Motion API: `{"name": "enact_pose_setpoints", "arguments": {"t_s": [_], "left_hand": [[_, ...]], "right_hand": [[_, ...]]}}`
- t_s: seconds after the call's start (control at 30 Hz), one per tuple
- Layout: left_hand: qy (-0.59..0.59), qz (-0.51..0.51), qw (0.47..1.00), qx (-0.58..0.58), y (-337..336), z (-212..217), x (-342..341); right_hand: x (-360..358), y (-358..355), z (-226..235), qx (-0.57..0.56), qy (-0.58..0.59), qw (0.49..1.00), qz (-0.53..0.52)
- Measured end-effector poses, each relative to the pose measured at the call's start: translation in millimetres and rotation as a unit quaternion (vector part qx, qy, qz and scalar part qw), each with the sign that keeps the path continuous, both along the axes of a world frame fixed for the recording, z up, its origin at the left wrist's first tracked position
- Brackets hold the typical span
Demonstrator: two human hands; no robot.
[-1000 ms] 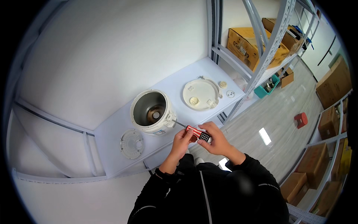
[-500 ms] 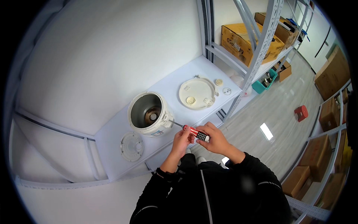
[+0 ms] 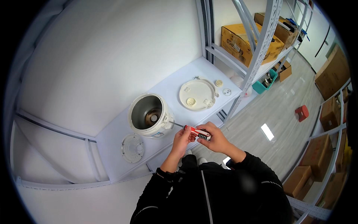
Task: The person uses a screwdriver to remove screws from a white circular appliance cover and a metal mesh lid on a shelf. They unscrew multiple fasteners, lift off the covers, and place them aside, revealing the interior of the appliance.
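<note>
A screwdriver [image 3: 200, 133] with a red, white and black handle is held in both hands. My left hand [image 3: 182, 139] is closed round the front of its handle, and my right hand [image 3: 216, 137] grips the rear end. The shaft points left, its tip at the side fitting of a white rice cooker body [image 3: 150, 115]. That body stands open at the top, with a grey inside and a brownish heating plate at the bottom. Left of it, near the shelf's front edge, lies a round translucent plate with holes [image 3: 132, 148].
On the white shelf [image 3: 112, 158] a round white lid part [image 3: 198, 94] lies right of the cooker, near a small round cap [image 3: 219, 83] and a small disc [image 3: 226, 91]. A metal rack upright [image 3: 257, 52] rises at the right. A red stool [image 3: 301, 113] stands on the floor.
The screwdriver handle has turned about its length, showing more white and less of the black patterned side. Both hands stay in nearly the same place.
</note>
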State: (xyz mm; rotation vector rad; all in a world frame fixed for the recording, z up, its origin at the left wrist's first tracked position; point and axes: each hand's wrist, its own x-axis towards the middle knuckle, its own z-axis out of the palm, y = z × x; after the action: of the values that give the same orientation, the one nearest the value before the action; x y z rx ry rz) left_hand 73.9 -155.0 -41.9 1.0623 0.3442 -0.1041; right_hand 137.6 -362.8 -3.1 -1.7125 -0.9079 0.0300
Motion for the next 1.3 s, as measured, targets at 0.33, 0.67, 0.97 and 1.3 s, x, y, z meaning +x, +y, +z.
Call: {"name": "enact_pose_setpoints", "arguments": {"t_s": [0.33, 0.67, 0.97, 1.3], "left_hand": [[-0.051, 0.039, 0.998, -0.025, -12, 17, -2], [-0.01, 0.006, 1.0, -0.016, 3, 2, 10], [-0.022, -0.006, 0.998, -0.066, 3, 32, 11], [0.003, -0.002, 1.0, 0.029, 4, 11, 17]], "right_hand": [[10, -2, 14, -0.037, 0.424, 0.903, 0.058], [11, 4, 8, 0.042, 0.026, 0.999, -0.012], [15, -2, 2, 0.021, 0.163, 0.985, 0.05], [15, -2, 15, 0.005, 0.277, 0.96, 0.038]]}}
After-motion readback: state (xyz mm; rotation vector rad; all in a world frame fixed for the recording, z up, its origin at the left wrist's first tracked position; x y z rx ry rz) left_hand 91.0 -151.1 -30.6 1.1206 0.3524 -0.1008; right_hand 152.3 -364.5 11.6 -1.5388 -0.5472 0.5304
